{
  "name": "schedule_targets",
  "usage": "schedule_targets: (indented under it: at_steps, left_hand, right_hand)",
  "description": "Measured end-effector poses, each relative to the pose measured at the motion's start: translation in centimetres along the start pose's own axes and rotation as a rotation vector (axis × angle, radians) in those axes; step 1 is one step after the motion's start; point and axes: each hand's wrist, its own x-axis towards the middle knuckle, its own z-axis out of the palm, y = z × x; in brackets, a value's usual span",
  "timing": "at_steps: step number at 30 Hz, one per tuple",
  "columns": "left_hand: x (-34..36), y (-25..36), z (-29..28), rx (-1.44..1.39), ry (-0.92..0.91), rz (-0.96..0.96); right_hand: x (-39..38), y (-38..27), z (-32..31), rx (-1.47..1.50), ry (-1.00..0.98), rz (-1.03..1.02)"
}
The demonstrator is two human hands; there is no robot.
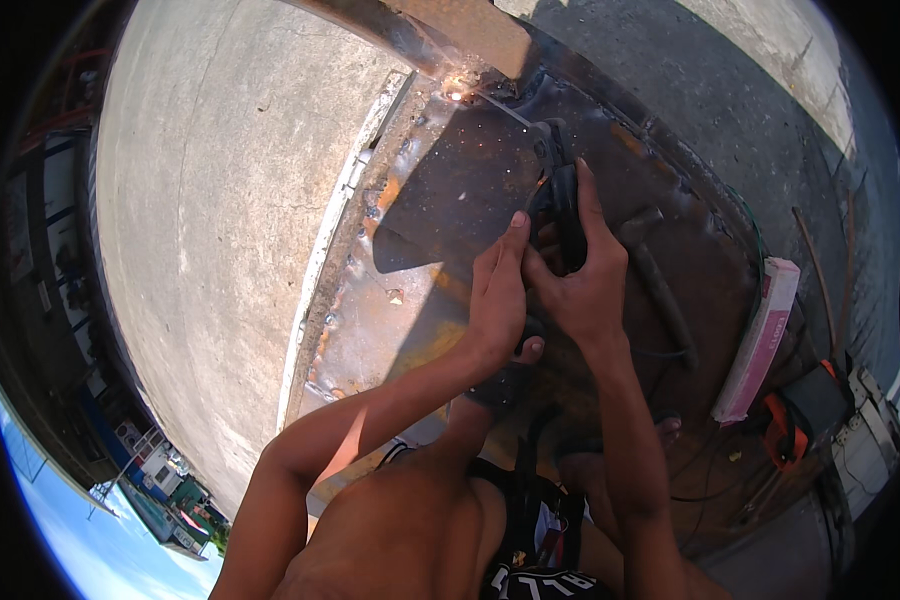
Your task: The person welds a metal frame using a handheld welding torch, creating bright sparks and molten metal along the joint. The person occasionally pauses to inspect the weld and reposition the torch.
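**Rod at a glowing joint, both hands up by the holder**

From my distant seat I take the black electrode holder (567,215) as landmark. The right hand (587,285) is wrapped around its grip, index finger laid along the side. The left hand (498,300) sits just left of the holder, thumb pointing up; whether its fingers pinch or merely brace something, I cannot tell. A thin rod (505,108) runs up and left from the holder's far end to a glowing spot (457,90), where a rusty steel beam (480,40) meets the steel plate (440,180) beneath the holder.

I judge this to be a welding pass with the arc lit. To my mind, the next move calls for a calm wrist and a short, even gap at the rod's end.

As for writing, a pink-and-white carton (758,345) to the holder's lower right bears print, and dark clothing (545,582) below the holder shows bold white characters. I can read nothing on the holder itself. A hammer (662,290) lies near its lower right.
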Motion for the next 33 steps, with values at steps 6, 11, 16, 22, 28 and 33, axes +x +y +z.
schedule_targets:
  at_steps: [6, 11, 16, 22, 28, 33]
  left_hand:
    - [0.0, 0.1, 0.3, -0.045, -0.026, 0.027]
    - [0.9, -0.8, -0.3, -0.014, -0.019, 0.037]
    - [1.0, -0.8, -0.4, -0.021, -0.011, 0.019]
    - [0.9, -0.5, 0.0, -0.124, -0.032, 0.009]
    - [1.1, -0.7, -0.6, -0.102, -0.042, -0.008]
    - [0.9, -0.3, -0.4, -0.069, -0.03, -0.027]
  right_hand:
    - [0.1, 0.5, -0.1, -0.049, 0.012, -0.064]
    - [0.4, 0.9, 0.0, -0.047, 0.005, -0.083]
    - [0.4, 1.0, 0.0, -0.048, -0.009, -0.064]
    - [0.5, 0.5, 0.1, -0.028, -0.032, -0.009]
    - [0.5, 0.4, 0.1, -0.023, -0.047, 0.023]
    - [0.5, 0.8, 0.3, -0.04, -0.032, -0.003]
